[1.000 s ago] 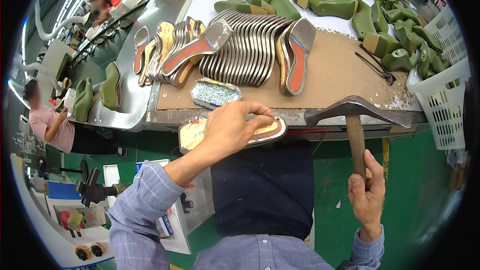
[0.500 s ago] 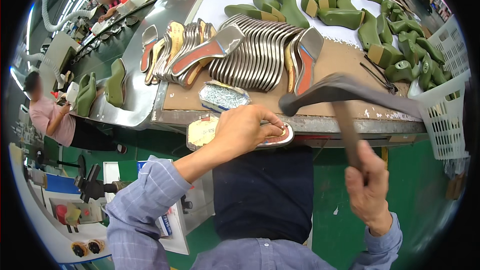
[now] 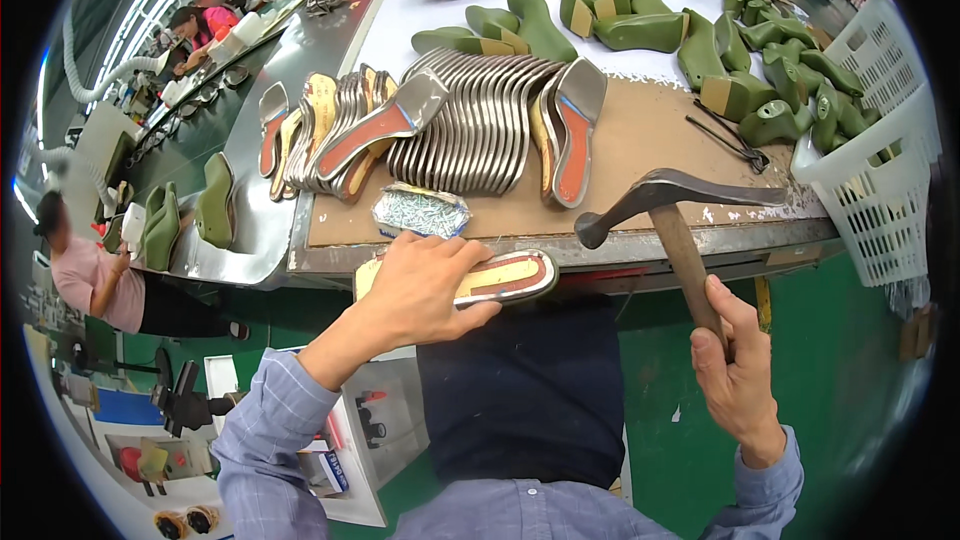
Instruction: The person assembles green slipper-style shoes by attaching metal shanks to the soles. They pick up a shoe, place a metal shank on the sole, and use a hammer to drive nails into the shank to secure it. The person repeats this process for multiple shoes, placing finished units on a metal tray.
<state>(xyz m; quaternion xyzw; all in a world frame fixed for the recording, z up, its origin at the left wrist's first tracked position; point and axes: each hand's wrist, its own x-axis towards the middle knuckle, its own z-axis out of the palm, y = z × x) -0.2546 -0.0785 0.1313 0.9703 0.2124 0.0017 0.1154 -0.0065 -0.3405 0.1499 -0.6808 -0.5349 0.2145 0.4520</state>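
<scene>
My left hand [image 3: 428, 288] is wrapped over a shoe insole [image 3: 515, 276] with a cream middle and a red-brown, pale-edged rim. Its fingers lie on the far side and the thumb on the near side; what lies beneath the insole is mostly hidden. To the right, my right hand [image 3: 735, 365] is closed round the wooden handle of a hammer [image 3: 682, 258]. The dark curved hammer head is in the air, apart from the insole and to its right. Just beyond my left hand, an opened pack of small silver nails [image 3: 420, 212] sits at the bench edge.
A row of metal-edged insoles [image 3: 465, 125] stands on the brown board [image 3: 640, 175]. Green shoe lasts [image 3: 640, 30] lie behind and to the right, near a white plastic basket [image 3: 870, 175]. Black tongs or scissors [image 3: 728, 138] rest on the board. A person in pink [image 3: 95, 275] is at the left.
My left fingers have left their pinch at the insole's toe end; the hand now grips farther left. The hammer, blurred before, now shows sharply and slightly lower. The whole view has shifted a little.
</scene>
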